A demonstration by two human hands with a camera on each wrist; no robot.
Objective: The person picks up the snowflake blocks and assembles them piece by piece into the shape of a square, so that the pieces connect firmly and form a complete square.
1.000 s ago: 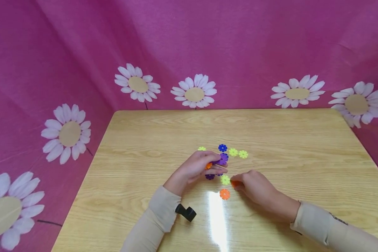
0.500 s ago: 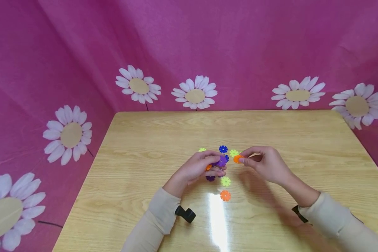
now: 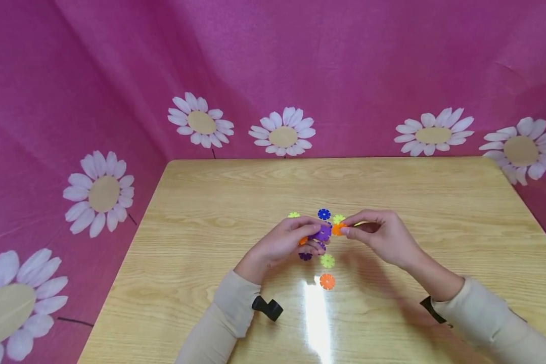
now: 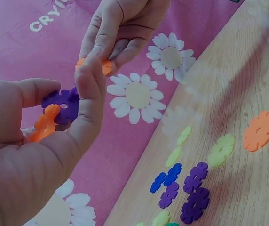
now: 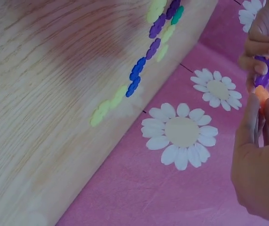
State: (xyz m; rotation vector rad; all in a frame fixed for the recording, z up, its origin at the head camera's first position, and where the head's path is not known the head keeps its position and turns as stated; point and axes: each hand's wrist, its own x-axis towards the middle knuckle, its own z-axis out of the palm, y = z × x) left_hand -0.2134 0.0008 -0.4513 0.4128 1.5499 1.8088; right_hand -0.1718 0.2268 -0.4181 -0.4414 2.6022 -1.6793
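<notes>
My left hand holds a small joined group of flower-shaped interlocking discs. A purple disc sits between thumb and fingers, with an orange disc standing across it nearer the palm. From the right, my right hand pinches another orange disc between thumb and fingertips. In the right wrist view this orange disc meets the lower edge of the purple disc. Both hands are raised over the table, and the left fingers hide part of the group.
Several loose discs lie on the wooden table below the hands, among them an orange disc, a yellow disc, a blue disc and a dark purple disc. A pink flowered cloth hangs behind the table.
My right hand has lifted the orange disc from beside the yellow disc, then carried it up and leftward to the purple disc. My left hand has stayed nearly still.
</notes>
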